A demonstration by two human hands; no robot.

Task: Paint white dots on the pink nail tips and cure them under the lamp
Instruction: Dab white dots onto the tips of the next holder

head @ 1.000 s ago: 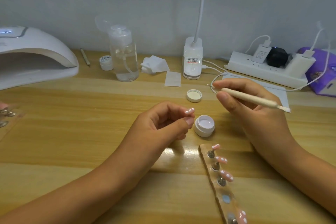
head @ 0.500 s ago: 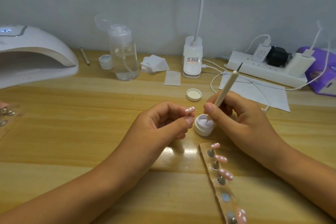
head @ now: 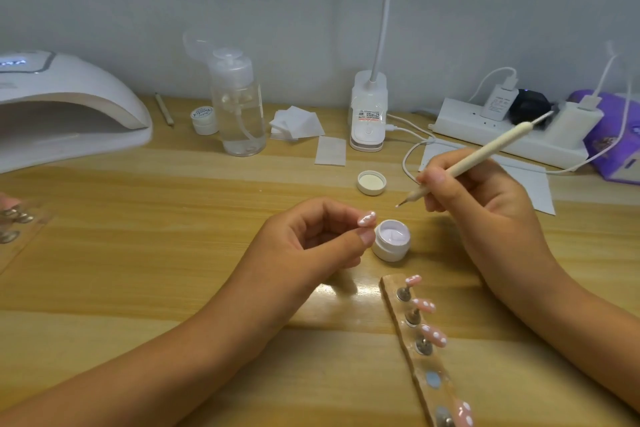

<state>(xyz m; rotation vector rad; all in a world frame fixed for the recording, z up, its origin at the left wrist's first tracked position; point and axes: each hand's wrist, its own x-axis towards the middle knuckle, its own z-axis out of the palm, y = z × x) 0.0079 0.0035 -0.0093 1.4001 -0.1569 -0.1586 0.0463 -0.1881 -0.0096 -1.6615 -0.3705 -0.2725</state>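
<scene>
Two hands at work here, so let me go across the wooden worktop (head: 138,253) from the left. Far left there's the white nail lamp (head: 62,114), display lit, opening facing the near side. Next to it, along the far wall, are a thin wooden stick (head: 164,109), a small closed white pot (head: 204,120), a clear pump bottle (head: 237,104), a little pile of white wipes (head: 296,123) and the desk lamp base (head: 369,111).

In the middle, the left hand (head: 311,246) pinches a pink nail tip (head: 367,218) between thumb and forefinger, and it already has white dots on it. Just right of that thumb sits the open jar of white gel (head: 392,244), with its lid (head: 371,182) lying upside down a bit further back.

The right hand (head: 478,204) grips a dotting tool (head: 485,152) like a pen. The point has a white blob on it and hangs in the air above the jar, near the pinched tip but not touching it.

Nearer the camera, a holder strip (head: 426,357) runs towards the near edge, carrying four dotted pink tips (head: 434,334) on little stands. Far right are a white power strip (head: 502,135) with chargers plugged in, a sheet of paper (head: 533,184) and a purple packet (head: 616,135).
</scene>
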